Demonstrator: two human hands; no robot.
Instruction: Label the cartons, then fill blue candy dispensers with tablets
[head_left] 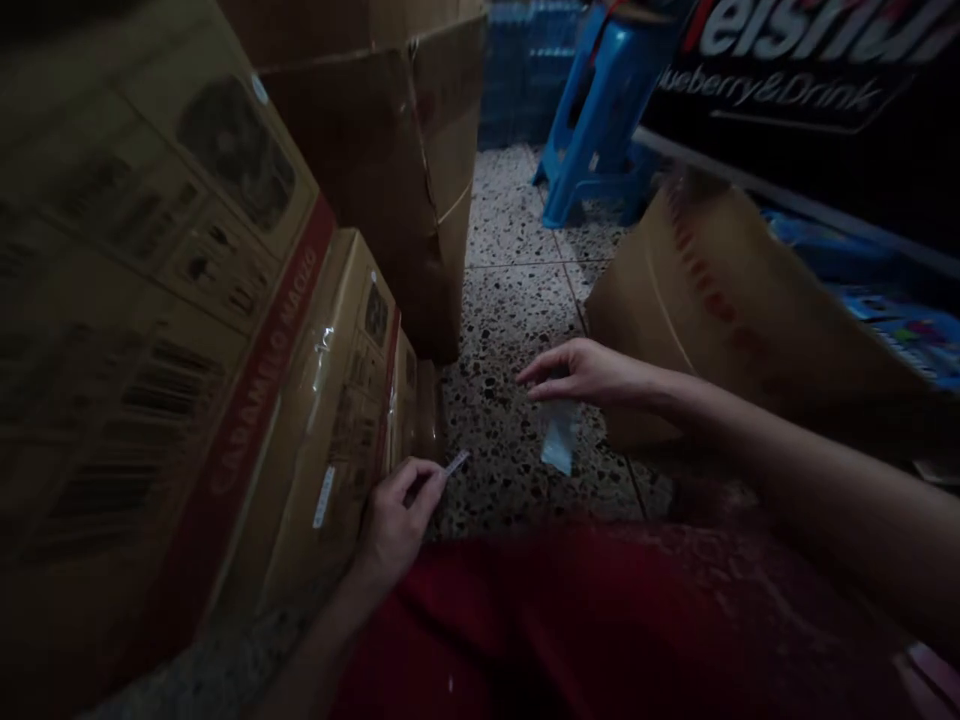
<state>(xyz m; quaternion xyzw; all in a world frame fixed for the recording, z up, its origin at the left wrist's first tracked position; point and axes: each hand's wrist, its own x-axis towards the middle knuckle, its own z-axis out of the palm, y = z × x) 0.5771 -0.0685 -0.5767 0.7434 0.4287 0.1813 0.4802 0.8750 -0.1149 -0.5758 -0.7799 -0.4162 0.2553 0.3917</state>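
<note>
My left hand [401, 515] pinches a thin pale strip with small printed marks, a label strip [457, 462], between thumb and fingertips. It is beside the lower cardboard boxes on the left. A carton [352, 370] there bears a similar white label [324, 497] on its side. Over the speckled floor, my right hand [574, 372] has its fingers bent and thumb close to the index finger. From beneath its palm a small pale, see-through plastic piece [559, 440] hangs down, apparently gripped by fingers that are hidden from above.
A large carton reading "CARAMELO MACIZO" [270, 330] rises at the left, with a tall brown box [352, 130] behind. A blue plastic stool [600, 120] stands at the back. Right, an open carton [690, 300] adjoins a black printed panel [810, 110]. Red cloth [525, 630] covers the lower middle.
</note>
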